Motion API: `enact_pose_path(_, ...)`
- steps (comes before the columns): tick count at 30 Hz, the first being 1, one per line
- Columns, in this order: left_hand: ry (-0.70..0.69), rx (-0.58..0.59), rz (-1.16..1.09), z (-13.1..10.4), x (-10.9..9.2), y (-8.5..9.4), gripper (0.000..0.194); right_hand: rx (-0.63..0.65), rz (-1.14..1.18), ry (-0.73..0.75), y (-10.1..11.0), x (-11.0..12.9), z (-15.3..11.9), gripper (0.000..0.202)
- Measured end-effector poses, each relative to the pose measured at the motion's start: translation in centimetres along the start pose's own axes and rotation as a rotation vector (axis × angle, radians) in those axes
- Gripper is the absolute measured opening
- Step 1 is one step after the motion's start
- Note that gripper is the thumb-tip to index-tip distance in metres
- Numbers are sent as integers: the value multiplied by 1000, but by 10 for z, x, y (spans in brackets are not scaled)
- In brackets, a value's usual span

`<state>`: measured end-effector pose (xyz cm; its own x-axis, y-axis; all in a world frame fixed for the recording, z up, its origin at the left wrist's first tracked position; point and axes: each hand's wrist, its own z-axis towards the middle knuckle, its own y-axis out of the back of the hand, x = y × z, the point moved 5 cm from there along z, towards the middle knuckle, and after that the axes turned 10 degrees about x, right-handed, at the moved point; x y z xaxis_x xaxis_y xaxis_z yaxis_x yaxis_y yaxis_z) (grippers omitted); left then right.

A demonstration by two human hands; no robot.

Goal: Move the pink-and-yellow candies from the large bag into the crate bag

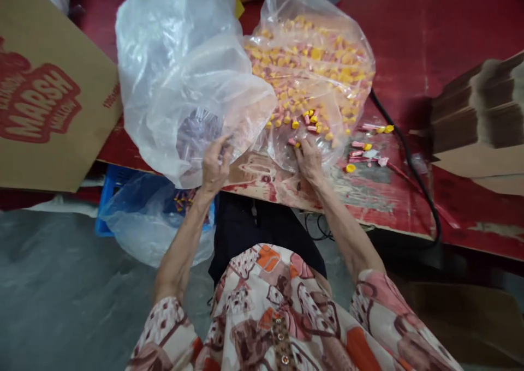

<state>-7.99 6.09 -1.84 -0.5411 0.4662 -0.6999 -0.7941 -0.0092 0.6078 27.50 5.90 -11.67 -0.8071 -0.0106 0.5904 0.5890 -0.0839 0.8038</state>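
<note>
My left hand [215,165] grips the lower edge of a large, puffed-up clear plastic bag [184,82] at the table's near edge. My right hand [309,158] reaches into the mouth of a second clear bag [323,38] full of small yellow and pink pieces [303,71]; its fingertips are on the pieces, and whether they hold any is hidden. A few loose yellow and pink pieces [364,150] lie on the red table [442,27] just right of that hand.
A brown "Marsh" carton [45,98] leans at the left. Flat cardboard stacks [478,114] lie at the right. A black cable [409,158] runs across the table. Below the table edge sits a blue crate [107,188] with another clear bag [143,229].
</note>
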Motion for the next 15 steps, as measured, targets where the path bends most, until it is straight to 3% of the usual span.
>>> enact_pose_path(3,75,143,-183,-16,-13,-42,65,-111,48,61,4,9,-5,40)
enact_pose_path(6,157,194,-332,-28,-10,-63,61,-137,68,95,7,20,-25,42)
enact_pose_path(9,212,218,-415,-34,-2,-67,61,-59,91,71,5,32,-44,44)
enact_pose_path(11,238,248,-383,-36,1,-67,59,-73,155,53,8,43,-53,47)
enact_pose_path(15,220,297,-203,-40,-14,-64,47,-123,324,-7,14,73,-70,61)
